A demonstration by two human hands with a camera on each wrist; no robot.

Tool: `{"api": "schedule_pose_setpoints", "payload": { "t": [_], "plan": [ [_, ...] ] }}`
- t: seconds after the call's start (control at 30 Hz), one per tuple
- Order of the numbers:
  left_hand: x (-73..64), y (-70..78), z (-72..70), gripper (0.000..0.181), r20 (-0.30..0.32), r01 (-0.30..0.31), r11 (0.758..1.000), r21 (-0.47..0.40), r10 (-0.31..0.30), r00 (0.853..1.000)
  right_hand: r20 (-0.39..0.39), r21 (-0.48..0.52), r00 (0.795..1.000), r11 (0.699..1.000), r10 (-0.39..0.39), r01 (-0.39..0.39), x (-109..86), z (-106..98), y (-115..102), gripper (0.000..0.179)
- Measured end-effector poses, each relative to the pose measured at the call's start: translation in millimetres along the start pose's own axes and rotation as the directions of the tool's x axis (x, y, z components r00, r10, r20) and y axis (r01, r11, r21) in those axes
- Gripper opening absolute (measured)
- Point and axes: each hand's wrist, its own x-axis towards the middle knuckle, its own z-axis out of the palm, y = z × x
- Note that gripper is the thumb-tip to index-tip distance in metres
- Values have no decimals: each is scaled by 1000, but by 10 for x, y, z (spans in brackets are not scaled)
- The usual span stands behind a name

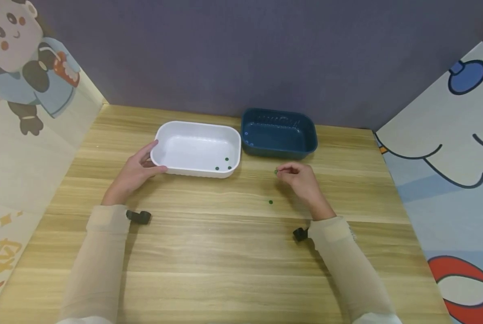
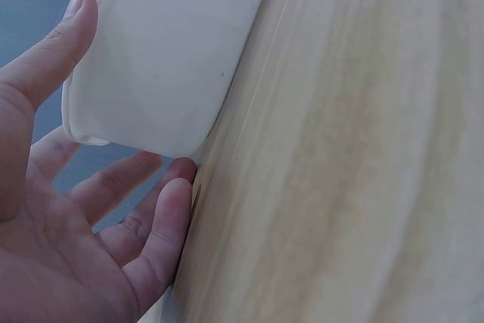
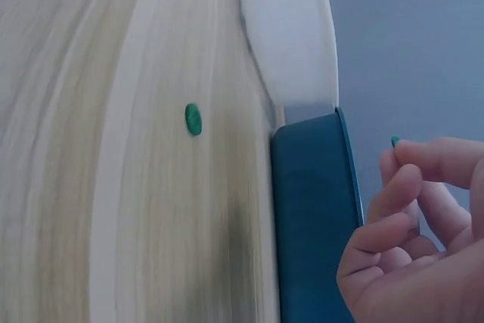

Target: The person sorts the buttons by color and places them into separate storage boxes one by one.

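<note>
My left hand (image 1: 133, 173) holds the left end of a white plastic basin (image 1: 196, 172), thumb at its front side and fingers round the corner. In the left wrist view the fingers (image 2: 170, 213) lie low by the basin's end, close to the tabletop. Several small dark green round pieces (image 1: 227, 159) lie in the basin's right front corner. My right hand (image 1: 302, 180) pinches a small green piece (image 3: 395, 141) between thumb and forefinger, in front of the dark blue basin (image 1: 279, 152). Another flat oval green piece (image 3: 193, 119) lies on the wooden table, left of that hand.
The two basins stand side by side near the grey back panel (image 1: 241, 54). Small bluish spots (image 1: 246, 133) show at the left inside the dark blue basin. Printed cartoon walls (image 1: 452, 180) flank the wooden tabletop (image 1: 213, 252). Each wrist wears a small black camera (image 1: 139, 217).
</note>
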Motion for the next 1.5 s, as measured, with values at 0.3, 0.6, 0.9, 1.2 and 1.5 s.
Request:
{"api": "schedule_pose_setpoints", "payload": {
  "t": [0.3,0.6,0.9,1.2,1.5],
  "plan": [
    [0,12,-6,94,4,14,1000,-2,-14,1000,6,70,1000,997,-19,18,15,92,-98,21],
    [-11,12,-4,96,-2,-2,1000,24,2,1000,18,77,999,996,-47,45,74,208,-218,19],
    [-43,69,-10,94,14,31,999,26,-31,999,3,127,997,989,-80,79,174,411,-347,18],
    [-30,28,-10,93,7,15,1000,24,-15,1000,32,134,995,987,-97,92,303,661,-466,16],
    [-26,20,-1,93,0,3,1000,27,-3,1000,14,216,999,976,-41,37,432,909,-539,12]
  ]
}}
